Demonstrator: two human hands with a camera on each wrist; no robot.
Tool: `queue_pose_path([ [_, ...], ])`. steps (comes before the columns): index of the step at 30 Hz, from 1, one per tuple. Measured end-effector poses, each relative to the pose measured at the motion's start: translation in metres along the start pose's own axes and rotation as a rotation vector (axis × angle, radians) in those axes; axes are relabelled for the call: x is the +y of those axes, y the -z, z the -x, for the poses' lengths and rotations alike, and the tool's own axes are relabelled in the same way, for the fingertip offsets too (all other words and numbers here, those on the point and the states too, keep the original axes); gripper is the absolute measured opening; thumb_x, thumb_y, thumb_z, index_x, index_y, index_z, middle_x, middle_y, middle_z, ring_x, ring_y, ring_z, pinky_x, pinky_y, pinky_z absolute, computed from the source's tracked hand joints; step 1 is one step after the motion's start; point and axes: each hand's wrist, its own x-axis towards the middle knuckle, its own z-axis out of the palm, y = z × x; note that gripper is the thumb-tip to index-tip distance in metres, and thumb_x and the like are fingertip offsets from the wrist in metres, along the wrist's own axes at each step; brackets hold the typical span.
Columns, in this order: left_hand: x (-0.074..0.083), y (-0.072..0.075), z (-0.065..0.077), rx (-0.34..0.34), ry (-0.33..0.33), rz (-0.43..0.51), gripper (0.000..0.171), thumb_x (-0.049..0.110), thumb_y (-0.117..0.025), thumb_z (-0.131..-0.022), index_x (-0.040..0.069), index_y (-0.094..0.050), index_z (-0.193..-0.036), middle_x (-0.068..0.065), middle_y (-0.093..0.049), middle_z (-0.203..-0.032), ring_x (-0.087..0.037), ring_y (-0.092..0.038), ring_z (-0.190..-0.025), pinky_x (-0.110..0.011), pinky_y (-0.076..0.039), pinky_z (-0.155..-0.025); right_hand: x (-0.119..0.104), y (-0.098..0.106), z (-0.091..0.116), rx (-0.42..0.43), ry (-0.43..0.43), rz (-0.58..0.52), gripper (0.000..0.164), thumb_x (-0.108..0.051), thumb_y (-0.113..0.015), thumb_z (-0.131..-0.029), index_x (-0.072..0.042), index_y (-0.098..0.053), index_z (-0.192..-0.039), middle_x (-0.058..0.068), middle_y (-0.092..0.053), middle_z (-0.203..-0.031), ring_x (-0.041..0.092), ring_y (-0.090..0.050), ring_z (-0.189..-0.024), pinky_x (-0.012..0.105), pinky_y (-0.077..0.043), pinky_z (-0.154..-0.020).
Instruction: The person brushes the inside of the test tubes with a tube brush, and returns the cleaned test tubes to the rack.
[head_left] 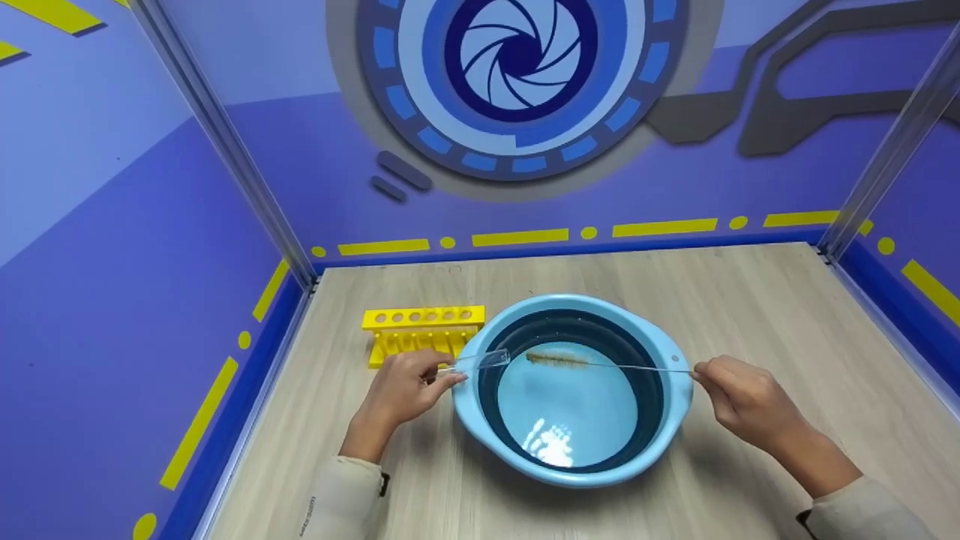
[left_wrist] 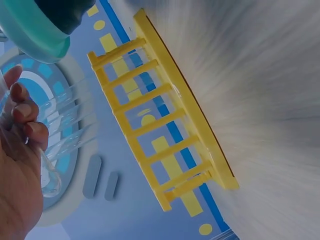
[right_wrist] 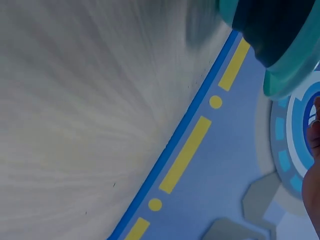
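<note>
My left hand point(head_left: 405, 386) holds a clear test tube point(head_left: 493, 360) over the left rim of a light-blue basin point(head_left: 566, 480). The tube's mouth points right, and its rounded end point(left_wrist: 52, 184) shows beneath the fingers in the left wrist view. On the other side, my right hand point(head_left: 750, 397) pinches the thin wire handle of a test tube brush point(head_left: 559, 361). Its brown bristles lie over the basin, pointing at the tube's mouth with a small gap between them. In the right wrist view only part of the right hand point(right_wrist: 312, 145) appears, at the edge.
A yellow test tube rack point(head_left: 424, 318) stands behind my left hand, close to the basin's left side. Several clear tubes point(left_wrist: 65, 120) stand in it in the left wrist view. The basin has a dark collapsible wall. Printed panels point(head_left: 285, 165) enclose the wooden table point(head_left: 757, 300).
</note>
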Motion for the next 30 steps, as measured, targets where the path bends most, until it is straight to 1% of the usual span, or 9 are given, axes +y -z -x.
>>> queue_pose_path([
  [4, -0.004, -0.002, 0.002, 0.027, -0.017, 0.015, 0.035, 0.049, -0.077, -0.097, 0.017, -0.082, -0.112, 0.009, -0.059, -0.070, -0.001, -0.048, -0.066, -0.017, -0.041, -0.059, -0.003, -0.005, -0.001, -0.024, -0.047, -0.056, 0.028, -0.019, -0.058, -0.111, -0.005, -0.073, -0.091, -0.005, -0.062, -0.076, 0.002, -0.050, -0.067, 0.012, -0.048, -0.061],
  [7, -0.008, -0.005, 0.004, 0.059, -0.036, 0.015, 0.032, 0.045, -0.078, -0.097, 0.016, -0.082, -0.110, 0.008, -0.062, -0.072, -0.003, -0.050, -0.066, -0.017, -0.042, -0.060, -0.006, -0.010, -0.002, -0.018, -0.071, -0.085, 0.008, 0.002, -0.072, -0.095, -0.005, -0.073, -0.092, -0.003, -0.063, -0.076, 0.004, -0.052, -0.067, 0.011, -0.050, -0.064],
  [10, -0.011, -0.006, 0.007, 0.112, -0.052, -0.005, 0.028, 0.040, -0.081, -0.095, 0.016, -0.082, -0.110, 0.006, -0.066, -0.075, -0.007, -0.054, -0.067, -0.019, -0.045, -0.061, -0.009, -0.017, -0.005, -0.002, -0.081, -0.104, 0.028, 0.016, -0.080, -0.075, -0.004, -0.074, -0.093, -0.002, -0.062, -0.075, 0.005, -0.054, -0.066, 0.011, -0.050, -0.064],
  [12, -0.014, -0.007, 0.008, 0.153, -0.065, -0.020, 0.026, 0.035, -0.082, -0.095, 0.015, -0.081, -0.111, 0.003, -0.069, -0.077, -0.009, -0.057, -0.068, -0.020, -0.048, -0.062, -0.012, -0.023, -0.007, 0.015, -0.096, -0.121, 0.034, 0.019, -0.081, -0.070, -0.004, -0.074, -0.093, -0.001, -0.062, -0.074, 0.006, -0.054, -0.065, 0.011, -0.050, -0.063],
  [14, -0.016, -0.007, 0.009, 0.194, -0.073, -0.034, 0.024, 0.031, -0.082, -0.095, 0.014, -0.081, -0.111, 0.000, -0.070, -0.079, -0.011, -0.058, -0.069, -0.022, -0.051, -0.063, -0.016, -0.028, -0.010, 0.034, -0.134, -0.146, 0.034, 0.021, -0.080, -0.071, -0.004, -0.074, -0.093, -0.002, -0.060, -0.073, 0.005, -0.053, -0.063, 0.011, -0.046, -0.061],
  [17, -0.021, -0.007, 0.009, 0.260, -0.087, -0.049, 0.022, 0.026, -0.082, -0.095, 0.012, -0.080, -0.112, -0.002, -0.072, -0.083, -0.013, -0.062, -0.072, -0.027, -0.055, -0.065, -0.024, -0.035, -0.013, 0.071, -0.259, -0.193, 0.031, 0.022, -0.078, -0.075, -0.004, -0.074, -0.092, -0.003, -0.059, -0.071, 0.003, -0.050, -0.061, 0.012, -0.042, -0.057],
  [21, -0.025, -0.005, 0.006, 0.359, -0.089, -0.016, 0.022, 0.020, -0.081, -0.095, 0.012, -0.079, -0.116, -0.002, -0.076, -0.092, -0.019, -0.068, -0.088, -0.039, -0.053, -0.087, -0.032, -0.043, -0.020, 0.117, -0.446, -0.247, 0.022, 0.018, -0.076, -0.084, -0.004, -0.074, -0.090, -0.004, -0.060, -0.068, 0.000, -0.048, -0.060, 0.012, -0.040, -0.054],
  [24, -0.026, -0.001, 0.003, 0.437, -0.066, 0.055, 0.024, 0.014, -0.078, -0.097, 0.010, -0.076, -0.121, -0.004, -0.078, -0.100, -0.023, -0.067, -0.098, -0.044, -0.048, -0.095, -0.035, -0.049, -0.025, 0.132, -0.504, -0.269, 0.020, 0.015, -0.075, -0.088, -0.005, -0.074, -0.088, -0.003, -0.061, -0.068, 0.001, -0.050, -0.060, 0.012, -0.042, -0.055],
  [30, -0.027, 0.003, -0.004, 0.579, -0.035, 0.202, 0.026, -0.003, -0.074, -0.096, -0.002, -0.071, -0.121, -0.012, -0.075, -0.107, -0.025, -0.064, -0.098, -0.027, -0.051, -0.087, -0.038, -0.058, -0.032, 0.100, -0.567, -0.291, 0.018, 0.007, -0.074, -0.094, -0.010, -0.073, -0.088, -0.006, -0.062, -0.070, 0.002, -0.052, -0.060, 0.013, -0.044, -0.055],
])
